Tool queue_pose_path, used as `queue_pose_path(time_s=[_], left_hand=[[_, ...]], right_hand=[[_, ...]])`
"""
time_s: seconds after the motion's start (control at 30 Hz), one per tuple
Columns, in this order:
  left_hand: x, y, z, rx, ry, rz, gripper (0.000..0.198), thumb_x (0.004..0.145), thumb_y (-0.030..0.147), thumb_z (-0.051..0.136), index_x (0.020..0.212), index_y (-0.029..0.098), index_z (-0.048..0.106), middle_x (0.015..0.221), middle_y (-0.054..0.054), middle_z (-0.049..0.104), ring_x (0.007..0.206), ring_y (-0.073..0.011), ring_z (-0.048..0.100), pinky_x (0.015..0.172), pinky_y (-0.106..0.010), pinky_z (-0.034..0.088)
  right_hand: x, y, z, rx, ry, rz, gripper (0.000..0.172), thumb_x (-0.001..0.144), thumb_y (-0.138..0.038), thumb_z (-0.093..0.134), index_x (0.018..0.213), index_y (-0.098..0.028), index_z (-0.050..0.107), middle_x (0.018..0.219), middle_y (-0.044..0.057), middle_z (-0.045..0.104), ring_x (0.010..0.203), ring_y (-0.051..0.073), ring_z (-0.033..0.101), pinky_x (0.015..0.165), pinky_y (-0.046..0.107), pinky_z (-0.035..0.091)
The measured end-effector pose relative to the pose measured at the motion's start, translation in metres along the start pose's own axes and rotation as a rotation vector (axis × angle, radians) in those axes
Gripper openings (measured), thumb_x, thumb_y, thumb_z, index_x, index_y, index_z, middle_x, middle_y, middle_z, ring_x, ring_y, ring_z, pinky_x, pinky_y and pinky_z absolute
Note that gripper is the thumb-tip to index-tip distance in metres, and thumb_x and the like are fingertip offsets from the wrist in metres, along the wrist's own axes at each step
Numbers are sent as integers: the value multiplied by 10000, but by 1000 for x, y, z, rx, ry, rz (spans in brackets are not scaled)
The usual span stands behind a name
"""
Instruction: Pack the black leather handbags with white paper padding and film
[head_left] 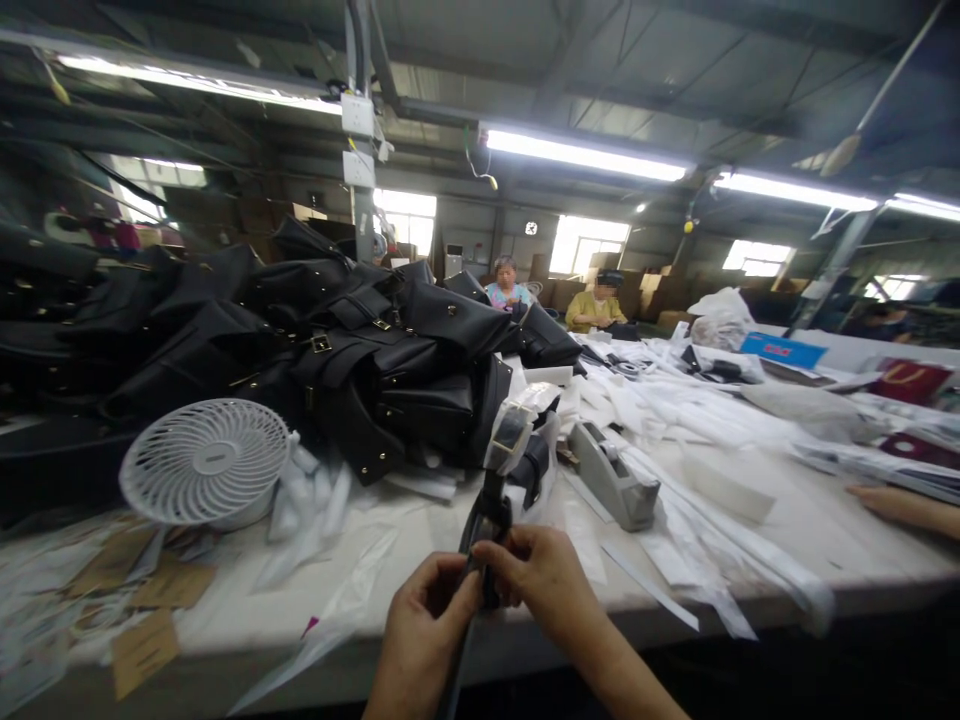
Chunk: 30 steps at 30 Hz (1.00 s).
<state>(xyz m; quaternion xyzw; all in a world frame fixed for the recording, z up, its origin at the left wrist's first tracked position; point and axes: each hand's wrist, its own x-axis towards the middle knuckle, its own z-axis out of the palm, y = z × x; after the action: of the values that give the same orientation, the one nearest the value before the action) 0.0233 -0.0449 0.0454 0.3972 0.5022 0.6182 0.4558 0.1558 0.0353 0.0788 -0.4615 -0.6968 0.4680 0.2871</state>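
Note:
My left hand (424, 615) and my right hand (540, 575) are both closed on a black bag strap (487, 515) just above the near table edge. The strap runs up and away to a buckle end wrapped in clear plastic (514, 430). The fingers of both hands pinch the strap close together, thumbs touching it. Behind the strap lies a big heap of black leather bags (337, 350) with gold hardware.
A small white fan (204, 462) stands at the left. A grey tape dispenser (611, 478) sits right of the strap. White paper and plastic strips (697, 450) cover the table. Another person's arm (904, 505) rests at the right edge. Two people sit far back.

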Motion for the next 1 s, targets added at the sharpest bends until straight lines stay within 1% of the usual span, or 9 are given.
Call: queue_pose_path(time_s=[0.07,0.17,0.3,0.47,0.63,0.73,0.87,0.93,1.0], left_hand=[[-1,1,-1,-57,-21,-36,323,771,477,725,886,177,690,841,-49,740,827,-208,673,781,-285,488],[-2,4,-2,-94,-5,-100,341,734,475,759,881,172,700,806,-36,722,761,-173,628,730,-259,460],[-4,10,-1,-122,9,-164,377,706,490,771,888,165,714,717,-11,660,704,-157,572,689,-255,429],[-6,11,0,-176,-21,-261,400,673,510,794,868,169,719,726,4,633,673,-124,523,643,-220,389],[-6,5,0,-268,-12,-401,430,615,499,849,846,165,707,650,26,603,597,-81,485,580,-179,345],[-7,6,2,-276,-17,-408,390,631,479,849,807,165,700,644,17,622,565,-69,483,545,-172,330],[-9,8,6,-247,35,-370,381,634,474,847,788,160,694,682,-5,662,605,-87,543,588,-179,384],[-9,6,7,-218,67,-308,389,636,491,837,783,163,688,698,-11,676,646,-112,580,620,-196,411],[-9,4,6,-141,51,-237,388,661,508,812,777,162,680,703,-16,679,666,-134,597,638,-221,428]], right_hand=[[-2,8,-1,157,-94,-49,392,795,-513,682,647,-150,657,541,15,644,488,126,581,491,219,438],[-6,17,-5,312,-211,-113,353,811,-482,694,771,-132,707,662,27,686,599,129,621,596,226,478],[-10,23,-5,379,-212,-84,363,810,-487,698,872,-132,747,734,45,710,645,146,646,642,248,501],[-17,18,6,199,-54,-122,276,853,-414,653,864,-170,782,727,36,727,658,170,662,606,238,475],[-19,18,19,37,79,-188,269,873,-384,612,794,-187,777,651,15,699,621,164,620,566,237,419],[-14,18,25,22,76,-176,228,841,-325,620,755,-183,776,644,32,712,631,190,649,577,252,448],[-6,11,26,24,13,-160,185,816,-231,607,796,-205,790,762,60,772,728,227,720,629,261,510],[-6,8,21,-98,-25,-149,191,809,-179,594,785,-199,783,754,75,772,684,224,720,576,253,494],[-9,6,11,-317,-59,-172,190,806,-147,595,732,-188,765,702,89,758,625,224,703,528,257,453]])
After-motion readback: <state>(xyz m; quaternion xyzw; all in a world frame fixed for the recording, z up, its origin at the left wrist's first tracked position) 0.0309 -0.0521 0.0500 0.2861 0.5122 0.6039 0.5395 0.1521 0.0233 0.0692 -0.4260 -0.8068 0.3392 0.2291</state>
